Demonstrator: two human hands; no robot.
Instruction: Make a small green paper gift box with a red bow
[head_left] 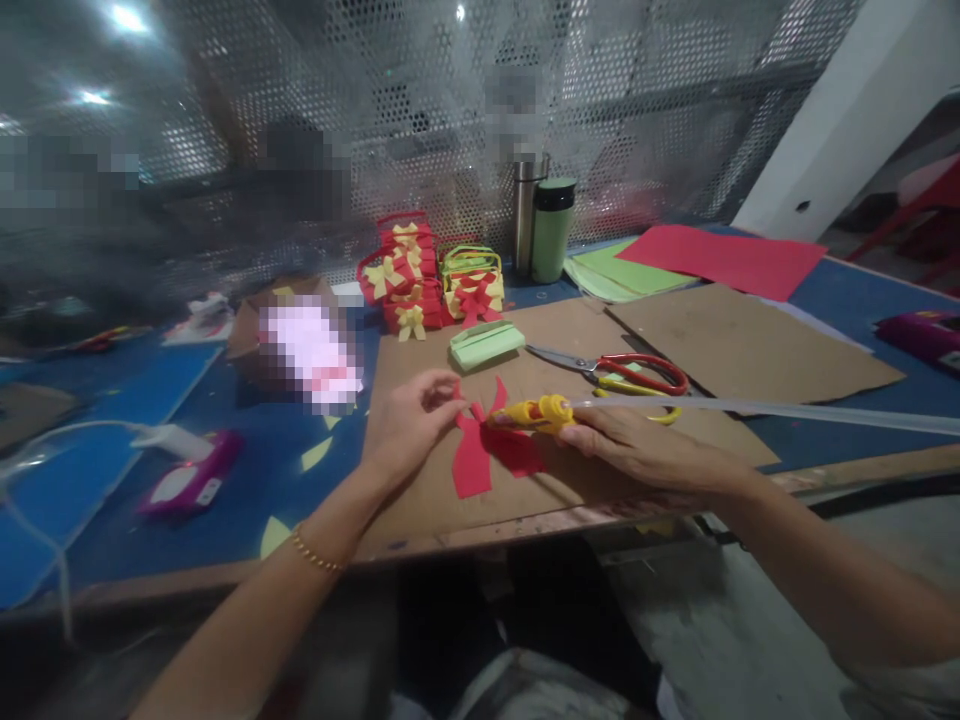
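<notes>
scissors [615, 370] R of bow [487, 450], baskets [427, 275] behind

The person is wearing a thin gold bead bracelet [315, 555] on the left wrist, lower left of centre. Both forearms [247, 640] are showing bare up to the left hand [409, 425] and right hand [637, 455], with grey clothing [525, 692] peeking along the bottom edge.

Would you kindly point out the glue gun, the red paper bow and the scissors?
glue gun [541, 411]: head view, yellow body by the nozzle.
red paper bow [472, 465]: head view, its left tail.
scissors [562, 358]: head view, the metal blades.
</notes>
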